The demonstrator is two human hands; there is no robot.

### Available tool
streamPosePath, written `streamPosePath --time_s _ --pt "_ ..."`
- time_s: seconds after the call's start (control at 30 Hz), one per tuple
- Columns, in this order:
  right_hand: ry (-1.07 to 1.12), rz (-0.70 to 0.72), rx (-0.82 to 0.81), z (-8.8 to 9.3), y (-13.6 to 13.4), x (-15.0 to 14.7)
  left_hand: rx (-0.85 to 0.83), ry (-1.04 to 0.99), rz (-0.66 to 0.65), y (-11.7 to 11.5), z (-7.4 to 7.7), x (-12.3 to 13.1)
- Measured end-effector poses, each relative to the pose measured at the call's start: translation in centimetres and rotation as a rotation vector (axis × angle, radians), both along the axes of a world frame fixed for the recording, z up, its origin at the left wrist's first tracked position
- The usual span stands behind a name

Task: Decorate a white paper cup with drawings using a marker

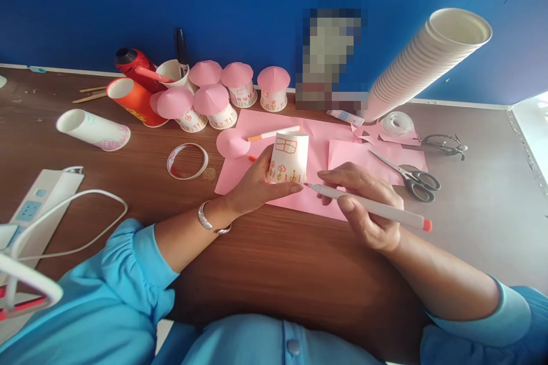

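My left hand is wrapped round an upturned white paper cup with a red window and small flowers drawn on it. The cup stands on a pink paper sheet. My right hand grips a white marker with an orange end, its tip touching the cup's lower rim. A second orange marker lies on the pink sheet behind the cup, beside a pink paper cone.
Several decorated cups with pink cone roofs stand at the back. A tall stack of paper cups leans at the right, scissors lie on pink paper, a tape ring, an orange cup and a power strip are at the left.
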State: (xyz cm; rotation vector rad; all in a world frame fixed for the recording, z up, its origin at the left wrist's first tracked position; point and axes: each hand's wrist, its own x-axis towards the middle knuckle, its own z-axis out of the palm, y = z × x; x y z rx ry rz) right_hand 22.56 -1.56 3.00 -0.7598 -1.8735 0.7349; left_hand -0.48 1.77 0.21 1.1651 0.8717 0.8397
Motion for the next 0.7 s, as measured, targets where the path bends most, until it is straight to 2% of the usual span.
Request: streamPosePath --time_s 0.17,0.23,0.43,0.7 --pt "0.090 -0.116 -0.105 -0.32 -0.40 -0.60 0.019 -0.002 -0.024 -0.01 0.18 0.15" --pt "0.070 -0.130 -0.076 -0.18 -0.32 -0.84 0.025 -0.009 -0.028 -0.04 0.08 0.23" --pt "-0.031 -0.057 0.089 0.42 0.04 -0.98 0.016 -0.010 -0.032 -0.05 0.20 0.42" --pt "-0.068 -0.048 0.128 -0.27 0.21 -0.92 0.001 -0.039 -0.046 -0.08 0.41 0.54"
